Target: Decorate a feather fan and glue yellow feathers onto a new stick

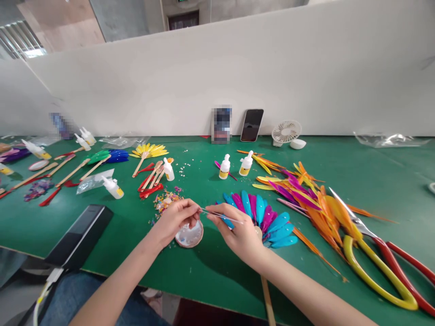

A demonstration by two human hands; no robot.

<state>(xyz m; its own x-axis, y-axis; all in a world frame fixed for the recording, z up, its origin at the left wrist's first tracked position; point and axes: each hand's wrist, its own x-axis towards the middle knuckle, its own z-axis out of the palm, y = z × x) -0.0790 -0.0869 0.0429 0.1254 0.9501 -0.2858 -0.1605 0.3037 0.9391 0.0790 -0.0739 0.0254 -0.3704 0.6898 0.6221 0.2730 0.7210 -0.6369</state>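
Observation:
My right hand grips a thin, pale, needle-like stick between thumb and fingers. Its far tip meets the pinched fingertips of my left hand; whether something tiny sits between them I cannot make out. Below the left fingers lies a small round dish with a whitish inside and a brownish rim. A feather fan of turquoise and magenta feathers rests partly behind my right hand, its wooden handle running toward the table's front edge. Small multicoloured bits are scattered beyond my left hand.
Two white glue bottles stand ahead. Orange and yellow feathers and large scissors lie at right. Several finished-looking fans and more bottles are at left, near a black power bank. A phone and a fan stand behind.

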